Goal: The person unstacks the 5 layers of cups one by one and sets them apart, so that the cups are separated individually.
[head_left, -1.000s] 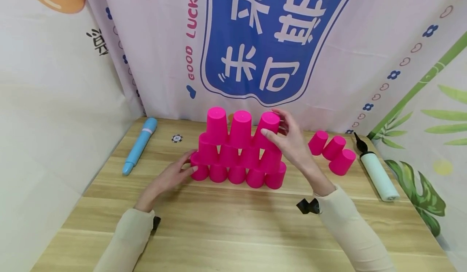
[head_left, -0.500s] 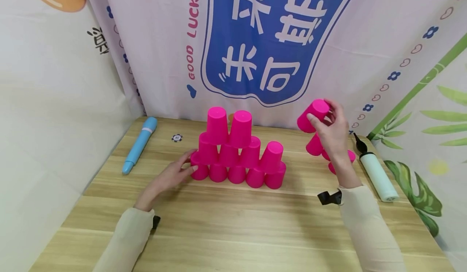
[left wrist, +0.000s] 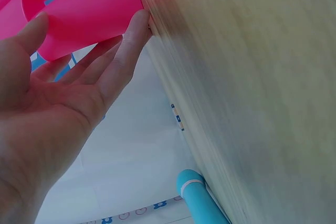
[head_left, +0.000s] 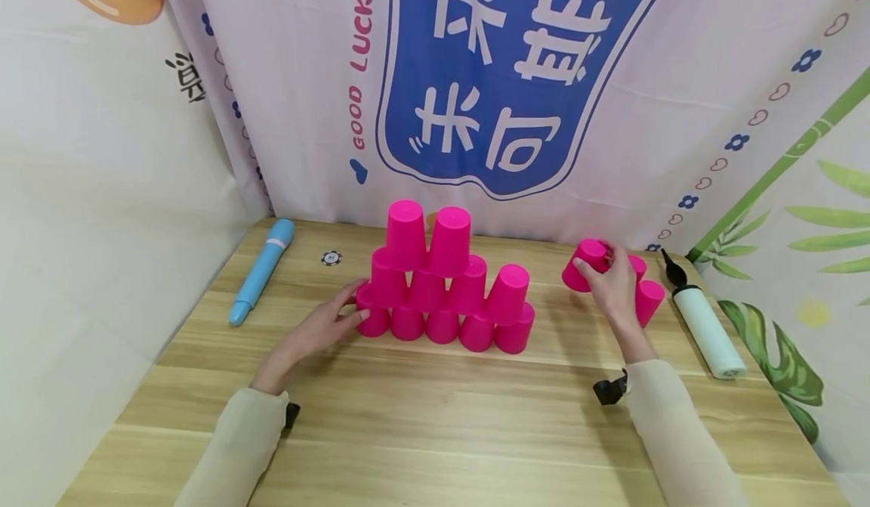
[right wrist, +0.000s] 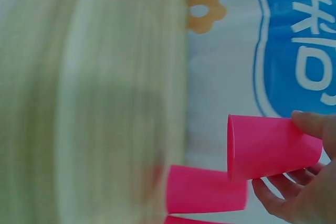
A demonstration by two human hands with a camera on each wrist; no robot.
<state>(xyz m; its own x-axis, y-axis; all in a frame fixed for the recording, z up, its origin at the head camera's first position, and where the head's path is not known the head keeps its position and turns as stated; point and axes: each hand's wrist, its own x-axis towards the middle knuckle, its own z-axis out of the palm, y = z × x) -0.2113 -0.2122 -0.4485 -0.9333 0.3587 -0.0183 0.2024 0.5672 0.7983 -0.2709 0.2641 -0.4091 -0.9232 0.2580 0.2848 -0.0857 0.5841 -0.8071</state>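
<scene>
Pink cups stand upside down in a stacked wall of three tiers, with two cups on top. My left hand holds the leftmost bottom cup, thumb in front and fingers behind; the left wrist view shows its fingertips against this cup. To the right of the wall, my right hand grips a single pink cup between thumb and fingers. In the right wrist view this cup is raised off the table, mouth down. Other loose cups stand close by, partly hidden by that hand.
A light green hand pump with a black nozzle lies at the right edge. A blue stick-shaped object lies at the left, near a small round chip. A printed curtain hangs behind the wooden table.
My right hand has taken the right-hand cup off the top tier, carried it right, then lowered it among the loose cups. The left hand has stayed at the bottom left cup.
</scene>
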